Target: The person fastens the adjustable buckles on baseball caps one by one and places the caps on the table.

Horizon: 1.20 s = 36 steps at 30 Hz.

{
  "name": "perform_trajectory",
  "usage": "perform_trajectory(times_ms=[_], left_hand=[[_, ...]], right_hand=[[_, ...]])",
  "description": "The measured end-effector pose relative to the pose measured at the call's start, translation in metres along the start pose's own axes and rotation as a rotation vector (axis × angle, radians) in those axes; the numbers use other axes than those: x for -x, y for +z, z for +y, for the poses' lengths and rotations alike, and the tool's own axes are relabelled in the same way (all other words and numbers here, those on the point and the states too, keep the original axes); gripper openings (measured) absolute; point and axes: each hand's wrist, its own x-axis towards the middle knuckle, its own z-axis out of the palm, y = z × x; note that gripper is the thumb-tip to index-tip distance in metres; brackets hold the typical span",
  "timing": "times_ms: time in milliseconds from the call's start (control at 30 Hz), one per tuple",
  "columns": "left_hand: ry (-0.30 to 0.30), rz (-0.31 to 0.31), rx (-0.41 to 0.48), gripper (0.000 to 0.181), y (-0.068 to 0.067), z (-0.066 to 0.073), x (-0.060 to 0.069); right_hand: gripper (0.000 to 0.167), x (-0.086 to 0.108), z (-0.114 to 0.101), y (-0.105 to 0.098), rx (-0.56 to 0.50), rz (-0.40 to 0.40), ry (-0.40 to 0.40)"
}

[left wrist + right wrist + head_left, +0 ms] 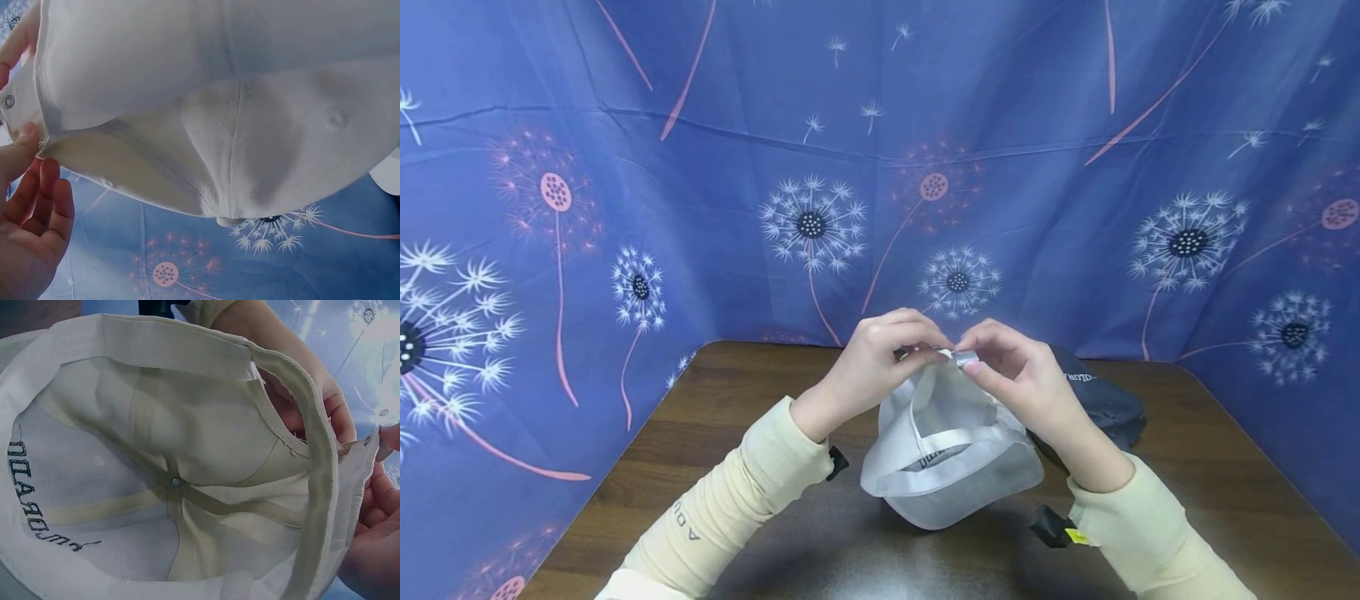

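A white baseball cap (955,467) is held over the table, its brim toward me and its inside partly visible. My left hand (887,354) pinches the cap's back strap between thumb and fingers. Close beside it, my right hand (1018,367) pinches the strap by a small silver buckle (964,357). In the left wrist view, a metal eyelet (8,101) shows on the strap. The right wrist view looks into the cap, where the sweatband (169,337), seams and reversed stitched lettering (34,506) show.
A dark cap-like item (1101,400) with pale lettering lies on the brown wooden table (730,400), behind my right forearm. A blue dandelion-print cloth (880,167) hangs behind the table and along both sides. Black devices (1051,527) are worn at the wrists.
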Motion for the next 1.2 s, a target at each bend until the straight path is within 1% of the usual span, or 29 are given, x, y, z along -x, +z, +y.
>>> perform_trajectory(times_ms=[100,233,467,633,733,900,1033,1100,1200], left_hand=[[-0.007,-0.006,-0.010,0.014,-0.001,0.000,0.002],[-0.036,-0.018,-0.040,0.019,-0.003,0.003,0.006],[-0.107,-0.016,-0.110,0.027,-0.010,0.019,0.013],[-0.153,-0.031,-0.136,0.031,-0.015,0.031,0.025],[-0.164,-0.023,-0.138,0.032,-0.015,0.039,0.032],[-0.170,-0.007,-0.096,0.031,-0.010,0.053,0.042],[-0.213,-0.006,-0.072,0.030,-0.001,0.065,0.053],[-0.239,-0.008,-0.058,0.029,0.004,0.071,0.059],[-0.254,-0.018,-0.034,0.030,0.012,0.077,0.065]], right_hand=[[0.015,-0.001,0.001,0.001,0.005,0.003,0.046],[0.014,-0.002,0.002,0.003,0.018,0.024,0.103],[0.014,-0.003,0.001,0.001,0.041,0.055,0.181],[0.014,-0.004,0.001,0.000,0.037,0.062,0.226],[0.014,-0.006,0.001,-0.001,0.036,0.062,0.237],[0.016,-0.008,0.001,-0.003,0.036,0.069,0.254],[0.017,-0.010,0.002,-0.006,0.031,0.082,0.280],[0.016,-0.011,0.002,-0.007,0.000,0.082,0.299],[0.015,-0.012,0.002,-0.010,-0.072,0.087,0.324]])
